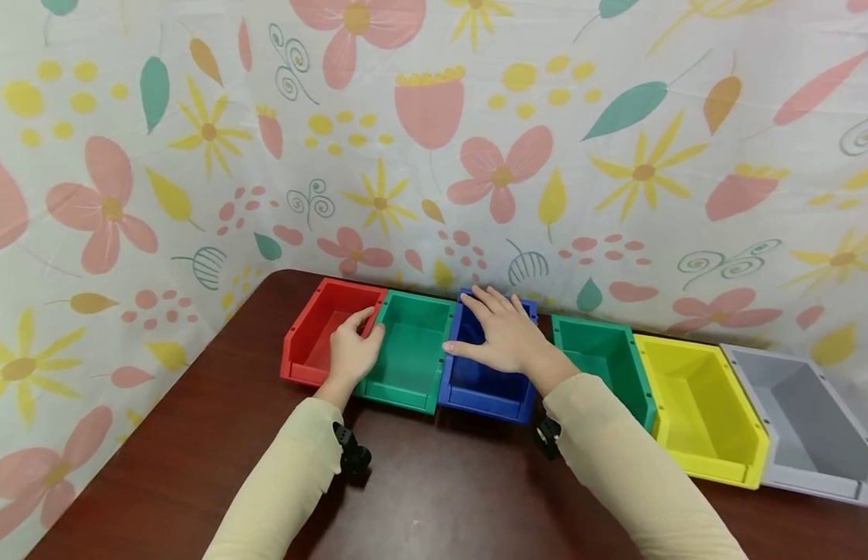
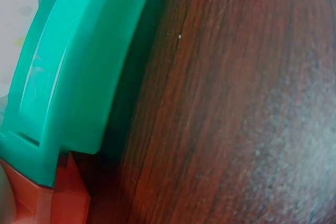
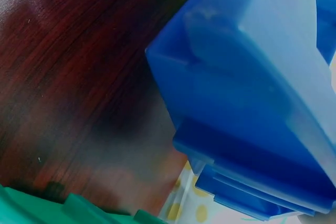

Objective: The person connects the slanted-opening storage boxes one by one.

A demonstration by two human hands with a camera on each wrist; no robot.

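Note:
My left hand lies over the adjoining side walls of the red bin and the left green bin, its curled fingers and thumb at their rims. Which wall each fingertip meets is partly hidden. Over the blue bin spreads my right hand, thumb on the left rim, fairly straight fingers reaching to the back rim. The blue bin touches the left green bin. In the left wrist view, the left green bin sits beside the red bin; the right wrist view shows the side of the blue bin.
A second green bin stands to the right, a narrow gap from the blue one. Beyond it are a yellow bin and a grey bin, in a row on the dark wooden table. Flower-patterned cloth hangs behind.

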